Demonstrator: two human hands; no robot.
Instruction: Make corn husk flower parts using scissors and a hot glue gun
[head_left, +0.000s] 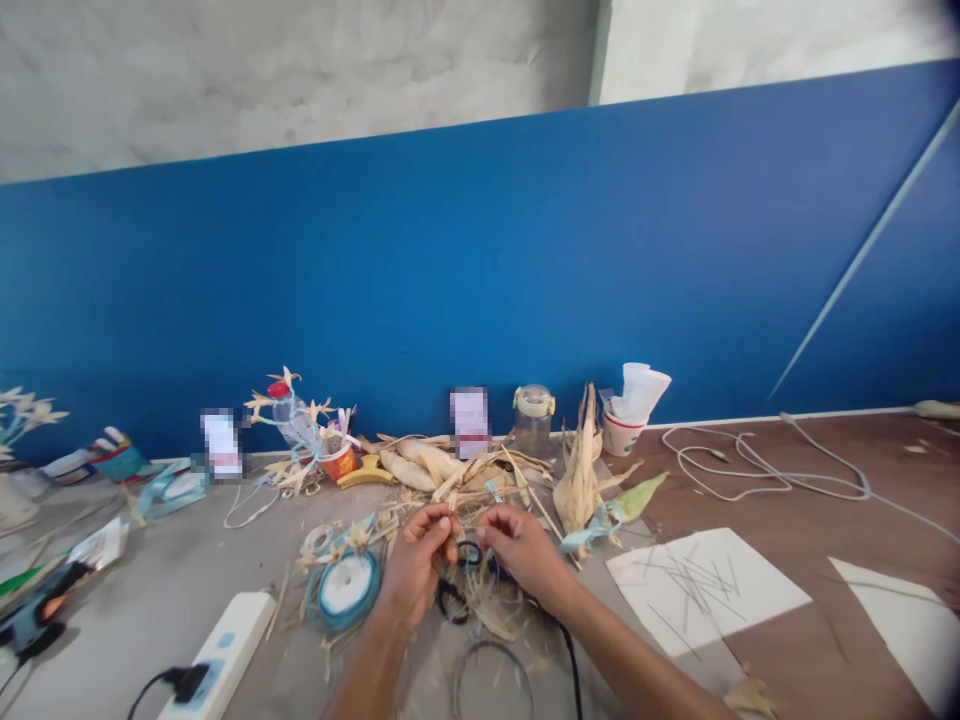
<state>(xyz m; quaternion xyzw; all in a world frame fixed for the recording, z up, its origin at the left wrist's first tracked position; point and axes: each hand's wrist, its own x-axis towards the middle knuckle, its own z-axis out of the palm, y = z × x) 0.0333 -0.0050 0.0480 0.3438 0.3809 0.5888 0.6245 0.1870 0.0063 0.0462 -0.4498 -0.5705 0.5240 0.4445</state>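
Note:
My left hand (421,562) and my right hand (521,545) face each other over the middle of the table. Thumb and fingers are pinched together on both. Whatever lies between the fingertips is too small to make out. Dried corn husks (427,465) are heaped just behind the hands, and one tall husk (576,485) stands beyond the right hand. Left of my left hand lies a spool of blue ribbon (349,590), with pale husk flowers around it. Below the hands are husk scraps (491,612) and a black cord (574,660).
At left are a white power strip (236,635) and a dark glue gun (37,620). A flower-decked bottle (289,415), a clear jar (533,425) and a paper cup (622,437) line the blue partition (420,270). Thin dark sticks lie on white paper (750,560) at right.

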